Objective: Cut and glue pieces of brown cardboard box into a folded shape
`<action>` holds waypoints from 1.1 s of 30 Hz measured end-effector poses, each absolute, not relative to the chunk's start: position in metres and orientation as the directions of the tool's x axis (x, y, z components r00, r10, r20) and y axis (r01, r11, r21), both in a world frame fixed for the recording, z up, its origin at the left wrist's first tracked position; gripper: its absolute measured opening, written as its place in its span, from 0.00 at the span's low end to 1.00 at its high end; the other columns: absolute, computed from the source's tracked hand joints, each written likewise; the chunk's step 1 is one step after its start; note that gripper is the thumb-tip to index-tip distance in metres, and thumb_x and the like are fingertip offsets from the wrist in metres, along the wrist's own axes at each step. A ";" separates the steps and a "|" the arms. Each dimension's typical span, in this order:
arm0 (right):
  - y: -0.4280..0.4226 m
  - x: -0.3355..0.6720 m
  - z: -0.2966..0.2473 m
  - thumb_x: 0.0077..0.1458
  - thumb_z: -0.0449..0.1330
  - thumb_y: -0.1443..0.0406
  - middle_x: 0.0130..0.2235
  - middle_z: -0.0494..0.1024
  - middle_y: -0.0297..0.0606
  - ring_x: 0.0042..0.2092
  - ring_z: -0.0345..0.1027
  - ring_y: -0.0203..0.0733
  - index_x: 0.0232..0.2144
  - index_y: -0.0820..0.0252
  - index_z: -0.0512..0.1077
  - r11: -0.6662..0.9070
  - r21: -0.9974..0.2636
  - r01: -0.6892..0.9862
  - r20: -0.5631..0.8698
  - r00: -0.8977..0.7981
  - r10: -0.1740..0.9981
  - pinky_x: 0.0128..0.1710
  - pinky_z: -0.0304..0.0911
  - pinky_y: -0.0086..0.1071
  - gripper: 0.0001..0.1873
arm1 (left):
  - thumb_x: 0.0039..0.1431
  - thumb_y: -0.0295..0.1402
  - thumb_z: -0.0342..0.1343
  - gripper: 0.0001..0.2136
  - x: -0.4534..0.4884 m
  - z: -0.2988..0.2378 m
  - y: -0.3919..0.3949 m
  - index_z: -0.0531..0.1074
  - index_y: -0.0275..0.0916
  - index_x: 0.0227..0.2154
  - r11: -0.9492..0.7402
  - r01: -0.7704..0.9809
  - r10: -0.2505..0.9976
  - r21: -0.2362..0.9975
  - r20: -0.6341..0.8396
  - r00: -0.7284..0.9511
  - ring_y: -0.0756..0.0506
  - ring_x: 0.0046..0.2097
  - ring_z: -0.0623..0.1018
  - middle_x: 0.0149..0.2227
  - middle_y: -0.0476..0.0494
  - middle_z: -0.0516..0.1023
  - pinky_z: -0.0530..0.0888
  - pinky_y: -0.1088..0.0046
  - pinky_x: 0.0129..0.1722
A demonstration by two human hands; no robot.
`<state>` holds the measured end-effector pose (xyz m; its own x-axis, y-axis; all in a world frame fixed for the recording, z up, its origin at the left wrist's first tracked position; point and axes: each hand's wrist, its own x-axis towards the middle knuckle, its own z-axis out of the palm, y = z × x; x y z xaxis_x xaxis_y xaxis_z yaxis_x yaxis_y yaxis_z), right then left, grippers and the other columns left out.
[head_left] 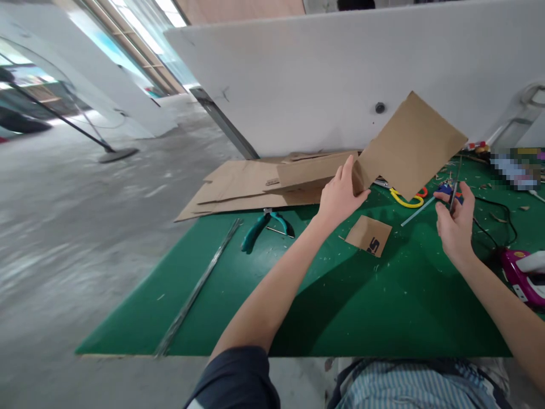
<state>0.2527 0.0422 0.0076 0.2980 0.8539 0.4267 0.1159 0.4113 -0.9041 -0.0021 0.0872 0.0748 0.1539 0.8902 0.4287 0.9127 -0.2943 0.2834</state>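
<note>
**Green cutting mat, pretty well used**

The table top is covered by a big green cutting mat (340, 307), speckled all over with little offcuts. Flat cardboard sheets (251, 190) are piled along its far edge, upper middle of the frame. Just in front of them sit teal-handled pliers (259, 230), and a long metal strip (198, 287) runs down the left side. Mid-right there's a small cardboard offcut (368, 235) with dark printed letters. Yellow-handled scissors (406, 199) and a thin pale stick (417, 211) lie toward the upper right, near a loose black cord (496, 213). A pink-and-white power tool (522, 278) sits at the right edge, partly cut off by the frame.
</note>
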 end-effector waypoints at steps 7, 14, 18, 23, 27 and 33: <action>0.043 0.251 0.014 0.53 0.59 0.59 0.45 0.71 0.35 0.20 0.51 0.26 0.57 0.41 0.55 0.344 -0.938 -0.051 0.298 0.388 0.872 0.14 0.49 0.25 0.30 | 0.56 0.40 0.55 0.40 -0.014 0.090 0.086 0.41 0.39 0.66 -0.302 0.923 0.881 0.240 0.440 0.174 0.32 0.59 0.68 0.63 0.33 0.60 0.71 0.55 0.51; 0.043 0.251 0.024 0.47 0.63 0.60 0.37 0.71 0.26 0.17 0.49 0.23 0.47 0.45 0.61 0.253 -0.921 -0.296 0.118 0.406 0.906 0.12 0.44 0.23 0.24 | 0.52 0.47 0.57 0.44 -0.033 0.106 0.085 0.40 0.40 0.67 -0.384 0.869 0.912 0.311 0.275 0.305 0.34 0.56 0.72 0.61 0.32 0.65 0.70 0.58 0.51; 0.043 0.251 0.028 0.42 0.65 0.63 0.29 0.66 0.21 0.15 0.47 0.23 0.40 0.47 0.63 0.152 -0.892 -0.425 0.011 0.318 0.948 0.11 0.42 0.23 0.21 | 0.50 0.51 0.55 0.45 -0.032 0.102 0.083 0.41 0.42 0.67 -0.408 0.871 0.907 0.275 0.011 0.421 0.34 0.48 0.77 0.57 0.33 0.70 0.73 0.61 0.43; 0.048 0.256 0.026 0.44 0.62 0.58 0.32 0.71 0.24 0.15 0.42 0.22 0.37 0.51 0.61 -0.024 -0.830 -0.557 -0.146 0.176 0.974 0.11 0.38 0.21 0.18 | 0.50 0.52 0.53 0.46 -0.037 0.102 0.084 0.40 0.40 0.67 -0.369 0.912 0.920 0.176 -0.071 0.386 0.33 0.48 0.77 0.59 0.30 0.68 0.73 0.62 0.40; 0.050 0.255 0.023 0.39 0.65 0.62 0.27 0.67 0.21 0.15 0.45 0.22 0.39 0.51 0.62 -0.025 -0.872 -0.488 -0.164 0.244 0.956 0.11 0.40 0.20 0.23 | 0.49 0.54 0.53 0.48 -0.040 0.105 0.082 0.39 0.41 0.68 -0.394 0.890 0.879 0.230 -0.188 0.438 0.37 0.46 0.79 0.56 0.32 0.72 0.72 0.69 0.36; 0.050 0.253 0.021 0.35 0.65 0.67 0.27 0.67 0.23 0.18 0.50 0.24 0.41 0.51 0.64 -0.035 -0.883 -0.468 -0.202 0.313 0.928 0.11 0.42 0.19 0.27 | 0.47 0.56 0.54 0.50 -0.035 0.102 0.083 0.40 0.40 0.68 -0.441 0.859 0.857 0.261 -0.161 0.489 0.36 0.53 0.75 0.60 0.31 0.67 0.72 0.66 0.44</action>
<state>0.2531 0.0504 0.0208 0.3128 0.9280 -0.2023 -0.4675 -0.0350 -0.8833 -0.0354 0.0829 0.1018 0.4889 0.8573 -0.1614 0.8588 -0.4406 0.2615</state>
